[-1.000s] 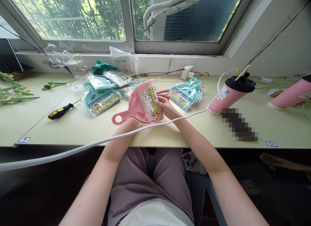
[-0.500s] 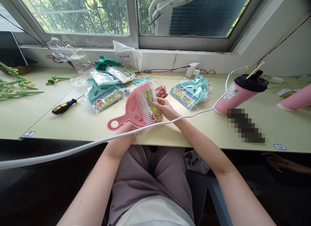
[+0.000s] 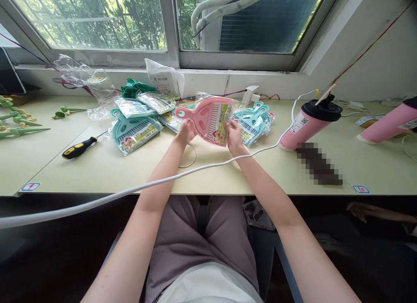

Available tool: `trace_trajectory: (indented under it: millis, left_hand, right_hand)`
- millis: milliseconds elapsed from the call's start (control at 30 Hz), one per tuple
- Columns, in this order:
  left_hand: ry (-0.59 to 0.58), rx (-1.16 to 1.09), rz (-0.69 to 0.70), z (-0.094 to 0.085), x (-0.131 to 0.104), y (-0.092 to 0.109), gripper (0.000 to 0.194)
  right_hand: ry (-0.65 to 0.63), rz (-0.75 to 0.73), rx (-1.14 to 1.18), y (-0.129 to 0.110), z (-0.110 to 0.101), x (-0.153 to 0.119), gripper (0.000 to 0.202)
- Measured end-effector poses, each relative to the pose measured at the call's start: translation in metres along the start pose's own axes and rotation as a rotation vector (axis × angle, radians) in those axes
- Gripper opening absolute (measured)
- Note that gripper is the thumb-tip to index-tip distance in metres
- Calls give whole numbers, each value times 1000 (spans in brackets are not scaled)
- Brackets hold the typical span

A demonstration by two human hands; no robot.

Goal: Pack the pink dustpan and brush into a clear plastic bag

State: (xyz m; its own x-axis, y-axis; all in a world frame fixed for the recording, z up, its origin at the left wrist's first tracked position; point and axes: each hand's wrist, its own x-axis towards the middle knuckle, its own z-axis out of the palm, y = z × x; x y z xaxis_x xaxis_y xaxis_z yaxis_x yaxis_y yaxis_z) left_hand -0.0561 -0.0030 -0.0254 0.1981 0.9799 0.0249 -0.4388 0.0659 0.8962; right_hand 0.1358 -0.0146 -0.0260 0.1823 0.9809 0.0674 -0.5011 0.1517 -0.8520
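Both of my hands hold a pink dustpan-and-brush set (image 3: pixel 211 118) in a clear plastic bag above the pale table (image 3: pixel 97 168). My left hand (image 3: pixel 185 132) grips its left lower side below the handle, which points left. My right hand (image 3: pixel 233 137) grips its lower right edge. To the left lies a pile of teal dustpan sets (image 3: pixel 135 130) in bags. Another teal set (image 3: pixel 252 122) lies just right of my right hand.
A yellow-and-black screwdriver (image 3: pixel 78 148) lies at the left. A pink cup with a black lid (image 3: pixel 309 120) lies tilted on the right, with a second pink cup (image 3: pixel 389 124) at the far right. A white cable (image 3: pixel 137 189) crosses in front. Green plastic parts (image 3: pixel 19 122) sit at the far left.
The pink set has been lifted away from me and turned, so its handle now points up-left. My left hand has shifted from beneath the handle to the set's lower left side.
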Motion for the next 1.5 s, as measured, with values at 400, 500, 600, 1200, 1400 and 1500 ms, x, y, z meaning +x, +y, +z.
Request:
trace_trajectory:
  millis: [400,500,600,1200,1400,1500]
  left_hand:
    - [-442,270,-23,46,1,7,71]
    - [-524,640,-28,55,1,-7,60]
    - [-489,845,66,67,-1,-24,52]
    - [-377,1132,275,95,-20,-51,25]
    - [-320,1058,191,91,-18,-42,35]
    - [-234,955,197,90,-16,-45,70]
  right_hand:
    - [328,-76,206,7,-28,34,10]
    - [333,-117,134,9,-34,40,10]
    - [332,-145,98,7,-35,39,10]
    - [263,-161,-50,-8,-28,26,20]
    - [306,-153,60,-11,-25,25,22]
    - [283,-148,101,-12,-24,24,29]
